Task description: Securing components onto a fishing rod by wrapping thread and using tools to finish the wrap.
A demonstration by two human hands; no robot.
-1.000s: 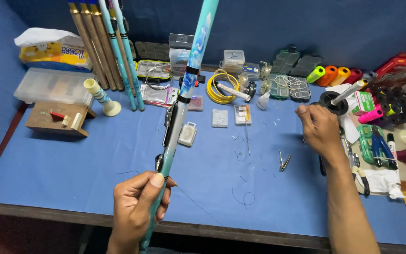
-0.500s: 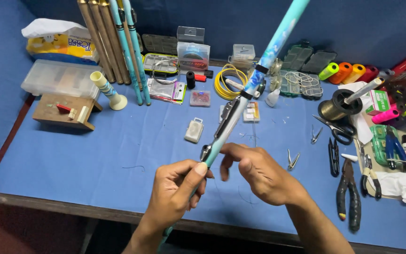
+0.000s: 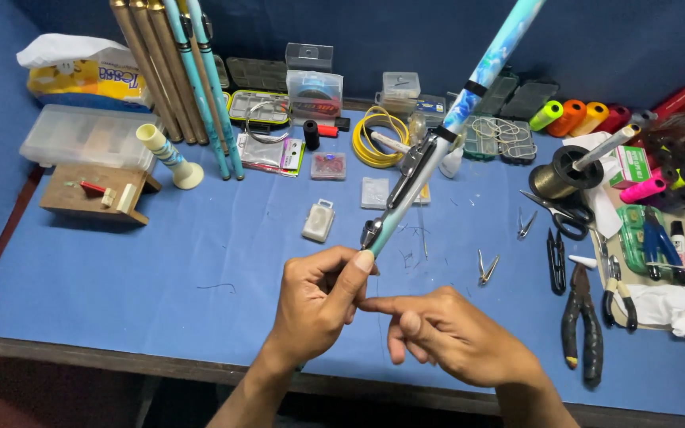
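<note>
**Hands at the Grip of a Fishing Rod**

The left hand (image 3: 315, 305) is closed around the lower end of a fishing rod (image 3: 438, 139), thumb pressed along the shaft, fingers wrapped fully. The rod rises from this fist, tilted up and away to the right, and leaves the frame at the top. A metal reel seat (image 3: 402, 186) sits on the shaft just above the thumb.

The right hand (image 3: 445, 337) lies just beside the left, loosely curled. Its index finger points left and touches the left hand's fingers. Whether it pinches anything cannot be told.

Both hands hover over a blue table (image 3: 200, 261).

Just beyond the right hand lies a small pair of clippers (image 3: 487, 267). Further right of that hand lie black pliers (image 3: 582, 333) and scissors (image 3: 558, 210).

Beyond the left hand lies a small white case (image 3: 319, 220). Far to its left stands a wooden block (image 3: 97, 194), with a clear plastic box (image 3: 85, 136) behind it.

At the far edge, a coil of yellow line (image 3: 378, 139) lies behind the rod. Several more rods (image 3: 176, 79) lean upright to its left. Coloured thread spools (image 3: 576, 117) lie to the far right.
</note>
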